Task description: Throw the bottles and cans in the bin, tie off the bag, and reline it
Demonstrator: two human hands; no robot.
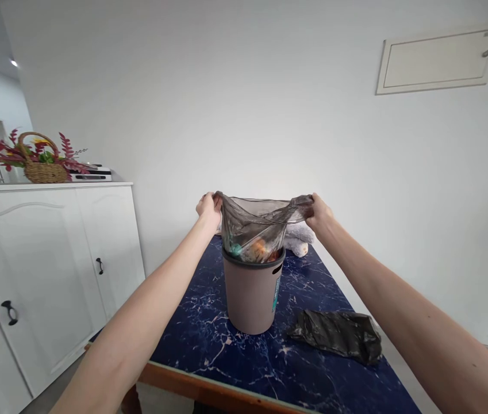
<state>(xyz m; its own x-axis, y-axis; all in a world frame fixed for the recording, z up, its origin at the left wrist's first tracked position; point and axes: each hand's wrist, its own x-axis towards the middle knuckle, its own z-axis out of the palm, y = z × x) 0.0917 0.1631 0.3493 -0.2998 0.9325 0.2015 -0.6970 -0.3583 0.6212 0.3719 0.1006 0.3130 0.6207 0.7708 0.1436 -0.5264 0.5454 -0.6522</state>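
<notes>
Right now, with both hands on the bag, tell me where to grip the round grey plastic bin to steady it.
Grip the round grey plastic bin at the cut-out handle slot just under its dark rim, coming from the right. Its wall is smooth and tapers downward, so lower grips could slip. The left hand and right hand pinch the translucent grey bag above.

It looked like a room in a home. Off to the left of the left hand [209,208] stood a white cupboard [49,276] with dark curled handles, and on top of it sat a wicker basket [44,167] of red and green artificial flowers. Under both hands ran a blue marble-patterned table [209,339] with a wooden edge. Beyond the hands rose a plain white wall, and up to the right of the right hand [320,214] a white hatch panel [437,60] was set into it.
</notes>
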